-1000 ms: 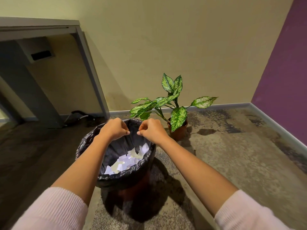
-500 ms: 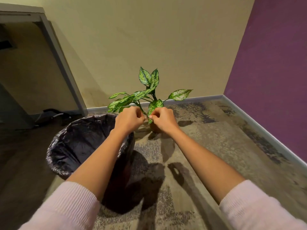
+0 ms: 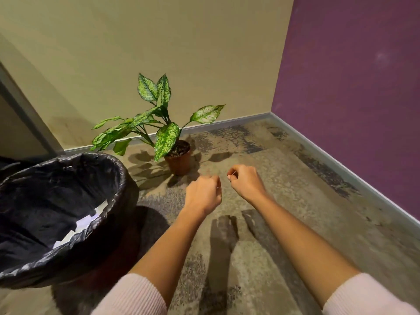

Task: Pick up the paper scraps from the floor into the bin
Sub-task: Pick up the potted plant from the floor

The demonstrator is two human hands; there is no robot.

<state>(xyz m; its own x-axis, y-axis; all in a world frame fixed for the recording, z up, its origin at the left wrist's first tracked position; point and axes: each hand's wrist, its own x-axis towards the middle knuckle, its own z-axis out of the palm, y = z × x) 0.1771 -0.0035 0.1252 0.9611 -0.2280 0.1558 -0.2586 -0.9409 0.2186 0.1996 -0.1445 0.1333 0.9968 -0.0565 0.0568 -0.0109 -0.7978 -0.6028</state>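
The paper scraps (image 3: 88, 220) lay inside the bin (image 3: 123, 178), white pieces low against its black liner (image 3: 56, 201) at the left of the view. None showed on the patch of floor (image 3: 306, 201) in sight.

The main risk was a false finish. The view took in only this corner, so scraps outside it could be missed and the job called done too soon. A second risk sat with the right hand (image 3: 246, 183). A pale fleck at its fingertips (image 3: 230, 177) might have been a sliver of paper or only a nail, too small to tell. If it was paper, it could drop back onto the floor, since that hand hung well clear of the bin's rim.

Both forearms reached forward and down over the floor, to the right of the bin and near the potted plant (image 3: 179, 160). The left hand (image 3: 203, 193) showed its back, fingers curled under with nothing seen in them. The right hand's fingers were curled too, thumb closed against forefinger. The two hands were near each other but apart.
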